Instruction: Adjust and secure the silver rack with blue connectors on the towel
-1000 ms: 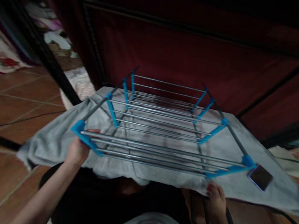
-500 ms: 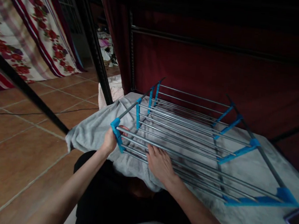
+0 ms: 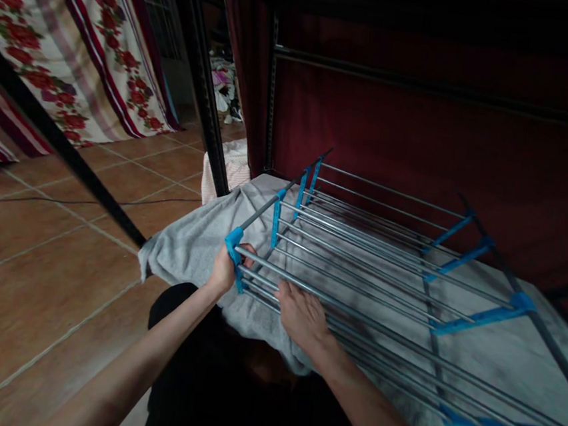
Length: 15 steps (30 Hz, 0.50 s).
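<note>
Nearest me, my dark trousers (image 3: 173, 370) are tucked up close to the edge of the grey cloth (image 3: 188, 240), which seems to put the near side of the rack (image 3: 381, 248) within easy reach of both arms. My left hand (image 3: 223, 269) is wrapped round its near left end, palm on the outside of the blue end piece (image 3: 234, 236) and fingers bent round to the inner side; that is a closed grip, placed, I judge, to steady the corner where rods and side rail meet. My right hand (image 3: 301, 312) lies back-up over the near rods, fingers together and partly bent, right by the top one; I can't tell whether they are hooked round any rod or merely resting there. With the hands this close together, the near left end seems to get most of my attention, while the right end has no hand on it. The rack spreads away from me over the cloth, blue pieces at either side spacing the metal rods, and the flat surface under it probably bears most of its weight. Beyond stands a black post (image 3: 201, 78), then the maroon curtain (image 3: 396, 137) behind the rack's far end; off to the left, a flowered curtain (image 3: 103, 48) hangs over the tiles (image 3: 45, 297).
</note>
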{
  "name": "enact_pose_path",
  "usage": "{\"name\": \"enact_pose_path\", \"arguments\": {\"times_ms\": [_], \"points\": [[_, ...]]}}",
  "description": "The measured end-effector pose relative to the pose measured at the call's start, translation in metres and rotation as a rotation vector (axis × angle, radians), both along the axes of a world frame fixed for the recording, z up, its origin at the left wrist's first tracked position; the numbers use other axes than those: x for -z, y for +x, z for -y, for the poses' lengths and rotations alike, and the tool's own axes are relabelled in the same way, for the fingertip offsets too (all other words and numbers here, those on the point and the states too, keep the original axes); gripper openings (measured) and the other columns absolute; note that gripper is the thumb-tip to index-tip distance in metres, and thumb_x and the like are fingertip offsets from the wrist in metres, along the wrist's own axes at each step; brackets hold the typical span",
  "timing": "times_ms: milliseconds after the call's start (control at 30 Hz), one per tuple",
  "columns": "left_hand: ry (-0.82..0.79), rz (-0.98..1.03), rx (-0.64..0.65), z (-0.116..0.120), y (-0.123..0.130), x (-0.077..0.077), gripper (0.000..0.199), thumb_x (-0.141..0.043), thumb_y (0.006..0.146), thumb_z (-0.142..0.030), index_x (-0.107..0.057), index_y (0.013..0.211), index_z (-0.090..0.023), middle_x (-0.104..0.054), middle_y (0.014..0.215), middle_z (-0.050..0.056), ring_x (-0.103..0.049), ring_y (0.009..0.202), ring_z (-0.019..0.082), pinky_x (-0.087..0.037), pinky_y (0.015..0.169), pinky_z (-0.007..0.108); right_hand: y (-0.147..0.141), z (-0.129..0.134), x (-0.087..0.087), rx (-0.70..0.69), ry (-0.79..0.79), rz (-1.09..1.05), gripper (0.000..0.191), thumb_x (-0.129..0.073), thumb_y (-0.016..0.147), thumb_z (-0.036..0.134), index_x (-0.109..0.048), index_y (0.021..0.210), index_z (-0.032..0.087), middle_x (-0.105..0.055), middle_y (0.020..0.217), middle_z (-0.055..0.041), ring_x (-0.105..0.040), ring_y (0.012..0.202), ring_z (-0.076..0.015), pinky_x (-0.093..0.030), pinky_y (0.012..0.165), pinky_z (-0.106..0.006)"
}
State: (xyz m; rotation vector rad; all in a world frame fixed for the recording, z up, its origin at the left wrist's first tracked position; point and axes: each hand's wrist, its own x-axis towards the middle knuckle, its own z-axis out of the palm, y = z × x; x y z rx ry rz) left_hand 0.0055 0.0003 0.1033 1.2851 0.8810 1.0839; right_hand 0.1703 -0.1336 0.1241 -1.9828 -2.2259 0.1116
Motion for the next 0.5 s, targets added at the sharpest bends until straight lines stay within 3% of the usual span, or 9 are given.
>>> {"name": "enact_pose_path", "arguments": {"times_ms": [500], "points": [[-0.053, -0.003, 0.016, 0.0009, 0.0003, -0.0030, 0.069, -0.025, 0.082, -0.065, -0.060, 0.053, -0.013, -0.046, 0.045, 0.006, -0.038, 0.042, 0.013, -0.028, 0.042, 0.024, 0.0015, -0.0003, -0.0089, 0.004, -0.096, -0.023, 0.041, -0.018, 0.101, 0.032, -0.054, 0.117, 0.023, -0.070, 0.102, -0.0064, -0.067, 0.092, -0.0203, -0.048, 0.076, -0.029]]}}
